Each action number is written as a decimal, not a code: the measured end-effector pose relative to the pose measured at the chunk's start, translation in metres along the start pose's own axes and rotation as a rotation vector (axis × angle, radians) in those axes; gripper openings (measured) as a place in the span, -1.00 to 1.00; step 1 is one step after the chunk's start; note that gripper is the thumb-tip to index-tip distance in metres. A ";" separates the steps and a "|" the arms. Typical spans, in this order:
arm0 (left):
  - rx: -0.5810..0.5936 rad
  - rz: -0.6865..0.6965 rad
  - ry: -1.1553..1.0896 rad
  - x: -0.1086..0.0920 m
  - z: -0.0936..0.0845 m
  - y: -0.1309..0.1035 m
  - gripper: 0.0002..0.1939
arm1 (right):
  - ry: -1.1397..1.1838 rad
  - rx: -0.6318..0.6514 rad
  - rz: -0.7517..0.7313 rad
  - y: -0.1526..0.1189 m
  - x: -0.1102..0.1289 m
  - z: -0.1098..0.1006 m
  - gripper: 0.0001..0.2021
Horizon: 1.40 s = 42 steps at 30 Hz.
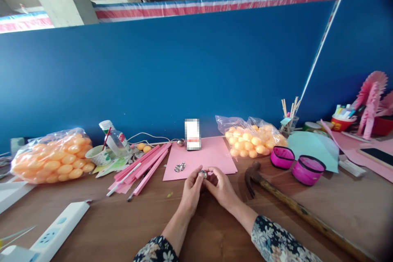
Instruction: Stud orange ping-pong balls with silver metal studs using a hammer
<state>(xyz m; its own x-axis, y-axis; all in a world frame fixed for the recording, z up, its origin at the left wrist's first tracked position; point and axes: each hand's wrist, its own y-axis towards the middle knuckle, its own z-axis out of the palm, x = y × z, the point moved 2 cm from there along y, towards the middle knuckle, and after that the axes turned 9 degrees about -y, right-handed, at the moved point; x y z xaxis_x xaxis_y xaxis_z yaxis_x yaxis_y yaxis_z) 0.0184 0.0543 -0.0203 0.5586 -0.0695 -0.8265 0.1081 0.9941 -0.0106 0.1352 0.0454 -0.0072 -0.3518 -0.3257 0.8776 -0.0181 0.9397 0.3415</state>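
Observation:
Both hands meet at the front edge of a pink paper sheet (211, 151). My left hand (192, 188) is closed, its thumb and fingers pinching a small shiny round metal piece (204, 175). From the other side, the bent fingers of my right hand (221, 186) grip the same piece. Fingertips cover part of it, so its exact kind is unclear. A small heap of shiny metal pieces (180, 167) lies on the paper to the left. Farther back sits a round silvery ball (180, 143), beside an upright phone (193, 134) with a blurred screen.
A claw hammer (287, 198) lies at right, near two magenta bands (308, 170). Bags of orange balls stand left (53, 157) and right (253, 141). Pink paper strips (144, 168), a bottle (115, 139) and a power strip (58, 229) occupy the left. A blue partition (159, 69) rises behind.

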 end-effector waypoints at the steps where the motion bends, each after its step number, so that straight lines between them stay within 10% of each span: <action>1: -0.009 0.000 0.010 0.000 0.000 0.001 -0.53 | 0.005 0.003 0.003 0.000 0.001 0.000 -0.72; 42: -0.065 0.035 0.008 -0.003 0.000 0.002 -0.49 | 0.107 0.036 0.013 0.000 0.006 -0.001 -0.72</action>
<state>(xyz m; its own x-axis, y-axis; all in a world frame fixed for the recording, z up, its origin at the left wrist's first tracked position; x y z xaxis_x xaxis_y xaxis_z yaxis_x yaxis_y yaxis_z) 0.0171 0.0563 -0.0183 0.5545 -0.0343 -0.8315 0.0352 0.9992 -0.0178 0.1338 0.0435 -0.0011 -0.2503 -0.3207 0.9135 -0.0487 0.9465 0.3189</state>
